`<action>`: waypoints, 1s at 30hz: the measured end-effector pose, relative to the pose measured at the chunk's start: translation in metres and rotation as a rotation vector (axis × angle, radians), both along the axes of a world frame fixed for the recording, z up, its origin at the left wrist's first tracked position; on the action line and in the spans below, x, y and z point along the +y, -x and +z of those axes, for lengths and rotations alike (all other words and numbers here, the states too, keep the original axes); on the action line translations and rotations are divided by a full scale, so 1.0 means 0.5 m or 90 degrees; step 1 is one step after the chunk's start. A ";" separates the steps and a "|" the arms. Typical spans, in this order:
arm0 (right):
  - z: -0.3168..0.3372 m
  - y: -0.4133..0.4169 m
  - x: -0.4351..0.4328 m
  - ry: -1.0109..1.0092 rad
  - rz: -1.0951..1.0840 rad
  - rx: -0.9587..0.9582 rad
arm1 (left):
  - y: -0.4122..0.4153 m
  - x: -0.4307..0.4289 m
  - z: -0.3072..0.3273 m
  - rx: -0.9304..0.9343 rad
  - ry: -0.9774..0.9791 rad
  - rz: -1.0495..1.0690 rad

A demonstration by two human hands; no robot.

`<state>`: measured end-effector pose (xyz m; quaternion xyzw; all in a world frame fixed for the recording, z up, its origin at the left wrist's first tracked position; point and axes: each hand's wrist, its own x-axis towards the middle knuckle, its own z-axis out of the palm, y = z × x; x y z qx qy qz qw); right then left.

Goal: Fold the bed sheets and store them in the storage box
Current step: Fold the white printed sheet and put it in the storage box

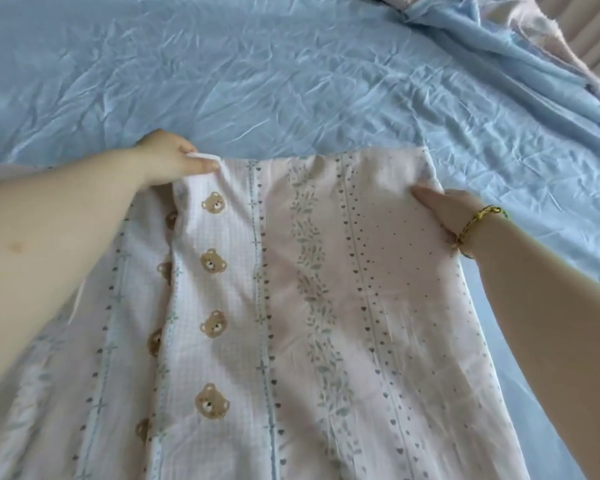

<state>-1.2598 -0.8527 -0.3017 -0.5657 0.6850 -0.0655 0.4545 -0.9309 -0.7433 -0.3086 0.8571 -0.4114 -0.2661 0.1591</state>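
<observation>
Your patterned sheet [326, 271] lies folded into a long strip that runs from the near edge of the view away from you, spread on a wrinkled blue sheet [291, 81] that covers the bed. A lower layer of the patterned sheet shows past its left edge, under your left forearm.

Your left hand [168, 159] is at the far left corner of the patterned sheet, thumb and fingers pinching the fabric edge there. Your right hand [447, 209] is at the far right corner, thumb laid flat on top. The other fingers are hidden behind the edge, so it seems to be gripping it. A yellow-green bracelet [478, 223] sits on that wrist.

Beyond the patterned sheet's far right corner, well apart from it, is a crumpled heap of blue and pink bedding [499, 36].
</observation>
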 end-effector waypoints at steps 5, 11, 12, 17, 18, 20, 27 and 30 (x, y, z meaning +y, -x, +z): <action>-0.042 0.003 -0.026 0.122 -0.080 -0.032 | -0.024 -0.021 0.025 -0.177 -0.092 -0.039; -0.065 -0.013 -0.018 0.184 -0.133 0.017 | -0.001 0.009 -0.040 -0.259 -0.108 0.016; -0.059 -0.019 -0.010 0.188 -0.129 0.028 | 0.001 0.023 -0.044 -0.215 -0.040 0.075; -0.039 -0.051 0.137 0.373 0.113 0.261 | 0.106 0.158 -0.055 -0.165 0.260 0.000; -0.048 -0.059 0.187 0.416 0.170 0.264 | 0.136 0.193 -0.066 -0.169 0.256 -0.072; -0.075 -0.073 0.281 0.442 0.333 0.276 | 0.172 0.245 -0.091 -0.200 0.149 -0.191; -0.076 0.042 0.325 0.355 0.383 0.390 | 0.181 0.247 -0.107 -0.320 -0.125 -0.223; -0.050 0.149 0.347 0.233 0.294 0.400 | 0.197 0.242 -0.078 -0.311 -0.214 -0.215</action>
